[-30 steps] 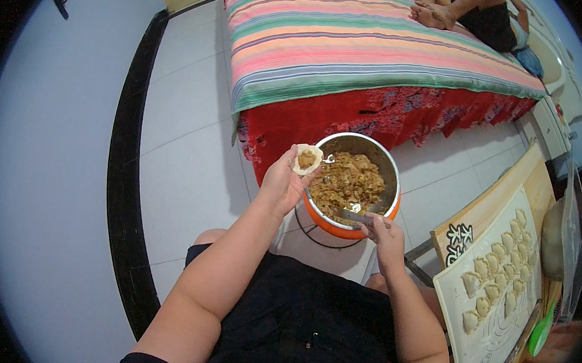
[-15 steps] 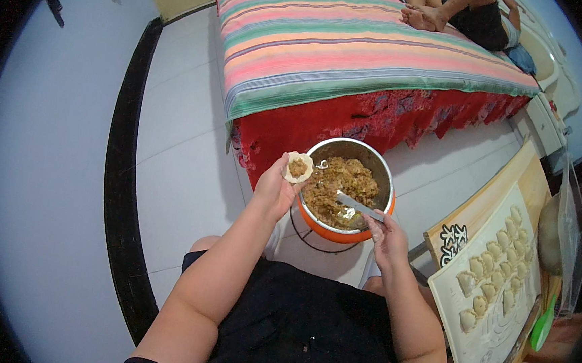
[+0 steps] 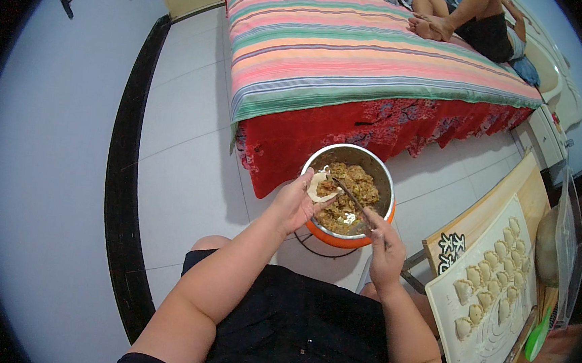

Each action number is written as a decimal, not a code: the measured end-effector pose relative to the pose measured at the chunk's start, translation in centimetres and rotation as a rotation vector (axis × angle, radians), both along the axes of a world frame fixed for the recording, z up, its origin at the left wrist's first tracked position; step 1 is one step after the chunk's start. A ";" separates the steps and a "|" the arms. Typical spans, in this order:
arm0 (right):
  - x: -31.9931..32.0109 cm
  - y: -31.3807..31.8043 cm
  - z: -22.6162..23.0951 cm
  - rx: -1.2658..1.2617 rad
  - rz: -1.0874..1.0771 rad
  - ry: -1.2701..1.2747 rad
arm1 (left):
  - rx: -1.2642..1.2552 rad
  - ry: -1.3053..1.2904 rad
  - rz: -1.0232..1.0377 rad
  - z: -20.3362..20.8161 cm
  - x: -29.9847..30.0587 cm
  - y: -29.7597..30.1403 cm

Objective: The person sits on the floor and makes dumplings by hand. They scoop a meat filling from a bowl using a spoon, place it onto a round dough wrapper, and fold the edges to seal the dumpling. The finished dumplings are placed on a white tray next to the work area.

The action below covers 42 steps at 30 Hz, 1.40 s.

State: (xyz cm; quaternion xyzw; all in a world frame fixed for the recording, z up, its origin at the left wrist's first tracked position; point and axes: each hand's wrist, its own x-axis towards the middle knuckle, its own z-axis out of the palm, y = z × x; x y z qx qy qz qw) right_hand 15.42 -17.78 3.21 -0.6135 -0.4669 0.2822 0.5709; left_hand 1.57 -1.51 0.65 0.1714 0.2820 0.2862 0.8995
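Observation:
My left hand [image 3: 293,203] holds a round dumpling wrapper [image 3: 315,188] over the left rim of a steel bowl [image 3: 390,188] with an orange outside. Some brown filling lies on the wrapper. In my right hand [image 3: 386,250] is a narrow flat metal spreader [image 3: 352,197], fingers closed round its near end. Its tip is at the wrapper, touching or very close to the filling on it. Chopped brown-green filling [image 3: 360,181] lies in the bowl, which rests on a dark wire stand [image 3: 326,251] between my knees.
To the right, a white board [image 3: 449,327] with several rows of folded dumplings [image 3: 494,273] lies on a wooden table [image 3: 460,224]. A green-handled tool [image 3: 536,337] is at its edge. Ahead stands a bed [image 3: 327,56] with a striped cover; a person's bare legs [image 3: 468,12] rest on it.
My left hand has brought the wrapper right and nearer, over the bowl's rim. The spreader has turned on edge, its tip rising from the bowl's filling to the wrapper.

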 end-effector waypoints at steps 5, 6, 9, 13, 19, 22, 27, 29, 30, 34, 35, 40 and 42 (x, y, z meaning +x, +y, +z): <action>0.0 -0.5 -0.3 0.096 0.092 -0.325 | -0.002 -0.014 -0.020 -0.3 -0.3 0.3; 0.1 -0.5 -0.4 0.123 0.066 -0.279 | 0.005 0.001 -0.020 0.1 -0.2 0.3; -0.1 -0.7 0.0 0.181 -0.020 -0.143 | 0.013 -0.003 -0.018 -0.1 -0.2 0.2; -0.1 -0.8 0.2 0.215 0.000 -0.235 | -0.016 0.028 -0.016 0.5 -0.1 0.2; -0.1 -0.5 0.4 0.160 0.108 -0.603 | 0.005 -0.041 0.019 -0.4 -0.3 0.5; -0.3 -0.2 0.8 0.184 0.066 -0.564 | 0.021 -0.039 0.012 -0.1 -0.3 0.5; 0.5 -0.4 -0.7 -0.078 0.058 -0.096 | 0.053 0.006 0.045 0.0 -0.4 0.6; 0.5 -0.4 -1.3 -0.170 0.028 0.162 | 0.045 -0.002 0.037 -0.1 -0.3 0.7; 0.2 -0.1 -0.9 -0.220 0.007 0.256 | 0.040 -0.014 0.026 -0.4 -0.5 0.8; 0.6 0.2 -1.5 -0.399 0.032 0.236 | 0.034 0.017 0.025 0.0 -0.4 0.6; 0.9 0.2 -1.9 -0.383 0.017 0.215 | 0.035 0.022 0.028 0.0 -0.4 0.5; 1.4 0.2 -2.3 -0.301 -0.146 0.077 | 0.001 -0.017 0.021 -0.5 -0.5 0.8; 1.4 0.2 -1.7 -0.286 -0.153 -0.049 | 0.005 0.014 0.025 -0.2 -0.5 0.7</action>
